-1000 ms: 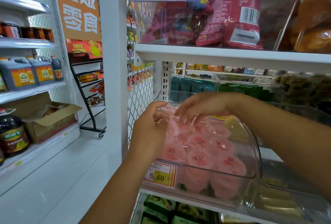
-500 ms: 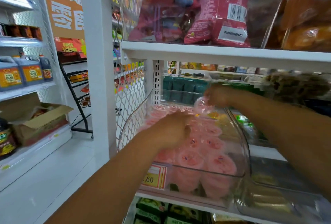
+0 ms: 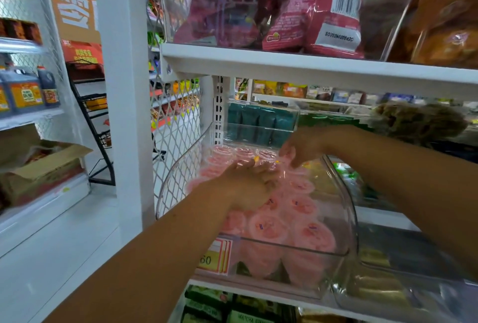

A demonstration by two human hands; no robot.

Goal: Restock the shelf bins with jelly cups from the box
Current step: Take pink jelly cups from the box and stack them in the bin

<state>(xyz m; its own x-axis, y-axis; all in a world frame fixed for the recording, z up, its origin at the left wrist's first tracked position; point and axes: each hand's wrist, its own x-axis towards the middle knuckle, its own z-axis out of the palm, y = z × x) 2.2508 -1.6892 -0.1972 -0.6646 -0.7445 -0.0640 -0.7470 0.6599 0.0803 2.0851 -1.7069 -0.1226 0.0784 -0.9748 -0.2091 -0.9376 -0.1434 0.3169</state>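
Your left hand [image 3: 248, 185]: grip wide, fingers stretched flat and spread, resting palm-down on the jelly cups [image 3: 266, 227]. It holds nothing. Your right hand [image 3: 300, 148]: reaches in from the right, fingers [image 3: 289, 154] bent downward, tips at the back rows of cups. It's blurred there, so I cannot tell whether that grip pinches a cup or hangs loose. The hands are near each other but not touching, the right one further back.

Jelly cups: pink, sealed lids up, packed in rows inside the clear bin [image 3: 348, 219], from the front wall to near the back, more than one layer at the front. The bin sits on the white shelf [image 3: 245, 290] at its left end, just beside the mesh panel [image 3: 176, 128]. A yellow price tag [image 3: 216, 258] is on the bin's front left corner, partly hidden by your left forearm. A second clear bin [image 3: 388, 271] stands just to the right, contents blurred.

Behind the bin: teal packs [image 3: 258, 121]. The upper shelf [image 3: 310, 66] carries red snack bags [image 3: 323, 7]. A white post [image 3: 124, 90] stands left of the shelving. Far left: an open cardboard box [image 3: 44, 167] on a low shelf, and dark bottles [image 3: 25, 95] with orange labels on the shelf above it.
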